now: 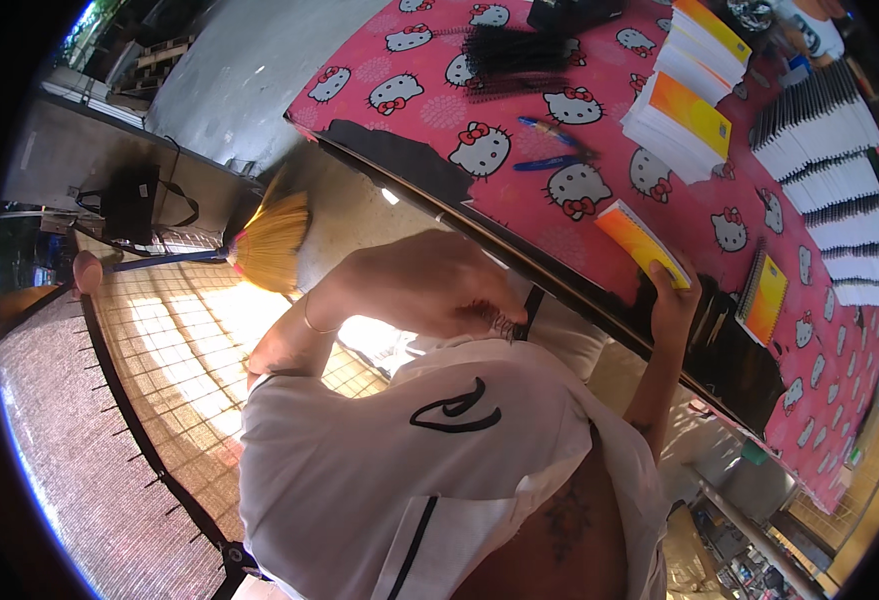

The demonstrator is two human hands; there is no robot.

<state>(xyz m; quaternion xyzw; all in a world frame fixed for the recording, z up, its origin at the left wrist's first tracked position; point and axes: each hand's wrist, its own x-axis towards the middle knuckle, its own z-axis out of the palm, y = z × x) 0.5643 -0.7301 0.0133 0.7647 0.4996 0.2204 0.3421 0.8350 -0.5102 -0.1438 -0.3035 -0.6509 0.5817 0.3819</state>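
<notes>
My right hand (674,295) grips a thin orange and yellow notebook (639,243) at its near end, over the table's edge. Close to my body, my left hand (449,285) is closed and slightly blurred. A dark spiral binding coil (502,325) shows at its fingers, partly hidden by them. Nearby on the table lies a small spiral-bound notebook (762,297) with the same orange and yellow cover. Beyond my right hand rests a blue-handled tool (549,162) that looks like pliers.
The table has a pink cartoon-cat cover (519,205), torn along the near edge. Black binding coils (509,55) lie in a pile at the back. Stacks of orange-covered notebooks (694,110) and rows of bound notebooks (839,170) stand right. A broom (271,240) is at left.
</notes>
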